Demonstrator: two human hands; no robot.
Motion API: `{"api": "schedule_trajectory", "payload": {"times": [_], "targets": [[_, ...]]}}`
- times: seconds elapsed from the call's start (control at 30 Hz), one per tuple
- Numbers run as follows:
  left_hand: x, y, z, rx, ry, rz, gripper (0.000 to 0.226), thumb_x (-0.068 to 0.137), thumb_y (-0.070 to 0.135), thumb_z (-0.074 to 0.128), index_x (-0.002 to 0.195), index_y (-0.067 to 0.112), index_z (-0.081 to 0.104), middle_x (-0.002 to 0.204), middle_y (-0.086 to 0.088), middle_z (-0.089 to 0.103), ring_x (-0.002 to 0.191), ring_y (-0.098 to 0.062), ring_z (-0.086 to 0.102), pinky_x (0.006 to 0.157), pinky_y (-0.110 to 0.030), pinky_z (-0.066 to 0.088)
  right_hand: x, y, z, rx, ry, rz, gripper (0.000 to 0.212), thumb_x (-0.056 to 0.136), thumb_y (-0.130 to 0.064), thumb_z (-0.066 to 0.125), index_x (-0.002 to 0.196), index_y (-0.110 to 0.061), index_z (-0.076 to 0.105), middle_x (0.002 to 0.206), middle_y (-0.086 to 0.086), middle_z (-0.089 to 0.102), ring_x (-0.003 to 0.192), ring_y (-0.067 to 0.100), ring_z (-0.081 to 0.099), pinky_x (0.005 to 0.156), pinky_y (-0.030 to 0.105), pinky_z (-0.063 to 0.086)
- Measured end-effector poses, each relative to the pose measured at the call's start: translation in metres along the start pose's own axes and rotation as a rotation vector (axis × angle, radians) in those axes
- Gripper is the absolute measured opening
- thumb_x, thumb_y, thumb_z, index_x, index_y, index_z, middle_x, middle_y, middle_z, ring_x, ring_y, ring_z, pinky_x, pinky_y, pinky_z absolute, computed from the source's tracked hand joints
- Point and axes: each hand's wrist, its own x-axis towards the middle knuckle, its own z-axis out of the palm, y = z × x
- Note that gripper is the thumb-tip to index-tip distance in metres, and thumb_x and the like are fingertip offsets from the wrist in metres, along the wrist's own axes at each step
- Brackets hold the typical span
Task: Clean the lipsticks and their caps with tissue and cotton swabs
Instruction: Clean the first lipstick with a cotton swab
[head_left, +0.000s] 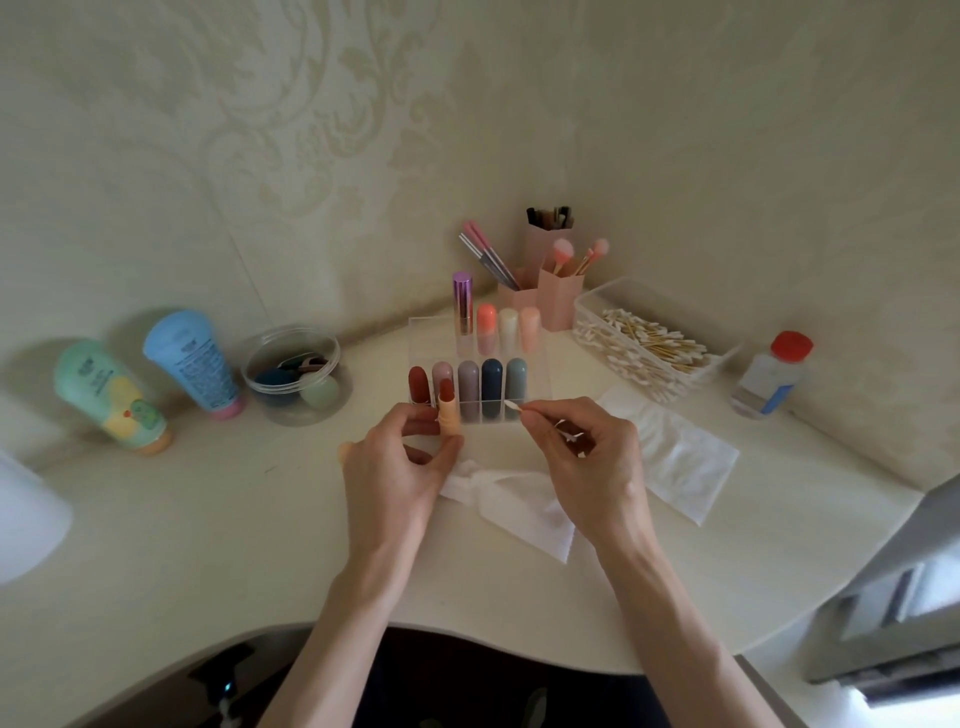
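Bench (208, 519): tray (584, 312) at 2 o'clock, full of cotton swabs (644, 343); clear organiser (431, 343) at 12, two rows of capped lipsticks (491, 379); tub (260, 374) at 10, sponges (319, 392). Your left hand (389, 467) fingers grip the open lipstick (448, 410), centre; right hand (592, 452) fingers pinch a single swab (519, 408) at its 3 o'clock.

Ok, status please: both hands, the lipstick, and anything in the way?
Left hand grips the open peach-tube lipstick, upright. Right hand pinches a wooden-stick cotton swab, tip apart from the lipstick. Nothing between them; crumpled white tissue lies below.
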Motion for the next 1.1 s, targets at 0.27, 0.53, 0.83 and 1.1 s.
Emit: {"api": "schedule_trajectory", "payload": {"times": [0.27, 0.53, 0.83, 1.1], "targets": [[0.0, 0.0, -0.001, 0.01, 0.006, 0.009, 0.027, 0.079, 0.028, 0.087, 0.099, 0.034, 0.07, 0.087, 0.027, 0.073, 0.066, 0.003, 0.069, 0.087, -0.046, 0.057, 0.001, 0.002, 0.0, -0.006, 0.002, 0.015, 0.009, 0.092, -0.015, 0.08, 0.099, -0.02, 0.084, 0.09, -0.008, 0.077, 0.08, 0.007, 0.068, 0.07, 0.014, 0.048], [-0.005, 0.003, -0.006, -0.025, 0.003, -0.03, 0.028, 0.081, 0.031, 0.087, 0.101, 0.038, 0.068, 0.092, 0.029, 0.073, 0.064, 0.0, 0.068, 0.083, -0.046, 0.058, 0.001, 0.002, 0.0, 0.031, 0.005, 0.015, 0.014, 0.097, -0.017, 0.075, 0.1, -0.028, 0.081, 0.086, -0.014, 0.077, 0.079, 0.014, 0.069, 0.072, 0.023, 0.052], [-0.021, -0.003, -0.051, 0.243, 0.284, 0.284, 0.018, 0.094, 0.02, 0.075, 0.111, 0.014, 0.072, 0.098, 0.004, 0.069, 0.07, -0.014, 0.061, 0.067, -0.03, 0.053, -0.001, -0.003, 0.0, -0.003, -0.05, -0.111, 0.018, 0.104, -0.018, 0.063, 0.107, -0.028, 0.078, 0.065, -0.015, 0.057, 0.057, 0.007, 0.047, 0.056, 0.015, 0.034], [-0.02, -0.035, -0.066, 0.512, 0.144, 0.215, 0.027, 0.092, 0.032, 0.074, 0.115, 0.019, 0.073, 0.106, 0.001, 0.062, 0.085, -0.023, 0.062, 0.071, -0.038, 0.052, -0.012, -0.006, 0.005, -0.225, -0.276, -0.281, 0.023, 0.107, -0.035, 0.055, 0.108, -0.022, 0.074, 0.079, -0.016, 0.07, 0.062, 0.006, 0.058, 0.059, 0.017, 0.041]]}}
